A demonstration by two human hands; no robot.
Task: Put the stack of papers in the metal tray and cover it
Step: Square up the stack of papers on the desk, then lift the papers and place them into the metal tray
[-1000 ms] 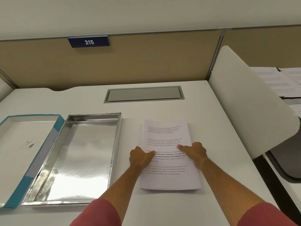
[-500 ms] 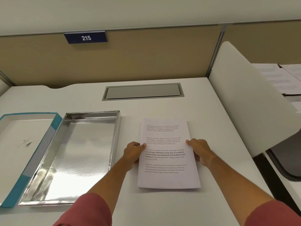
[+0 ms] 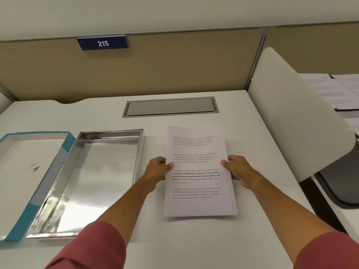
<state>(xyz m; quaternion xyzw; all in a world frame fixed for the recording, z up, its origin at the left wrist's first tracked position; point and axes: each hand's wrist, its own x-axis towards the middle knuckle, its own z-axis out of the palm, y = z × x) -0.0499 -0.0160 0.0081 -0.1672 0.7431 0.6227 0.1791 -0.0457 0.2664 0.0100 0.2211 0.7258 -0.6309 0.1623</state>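
The stack of papers (image 3: pixel 198 171) sits to the right of the metal tray (image 3: pixel 93 183), held at its two long edges roughly halfway along. The left hand (image 3: pixel 158 168) grips the left edge, thumb on the printed top sheet and the other fingers (image 3: pixel 161 161) curled at the edge. The right hand (image 3: pixel 238 171) grips the right edge in the same way, its thumb lying on the page. The far end of the stack looks lifted slightly off the white tabletop (image 3: pixel 194 239), while the near end lies low; whether it touches the surface cannot be told.

The metal tray is empty, shiny and rectangular, lying flat on the tabletop just beside the left hand. Touching its left side is the cover (image 3: pixel 29 171), a white lid with a teal rim, lying open side up with a few dark marks inside.

Behind the papers, a grey cable flap (image 3: pixel 171 106) is set into the tabletop. A blue plate reading 215 (image 3: pixel 103 43) hangs on the tan partition (image 3: pixel 174 65). A white divider panel (image 3: pixel 295 117) stands at the right, with more printed sheets (image 3: pixel 334 90) beyond it. Both forearms emerge from red sleeves (image 3: pixel 93 247).
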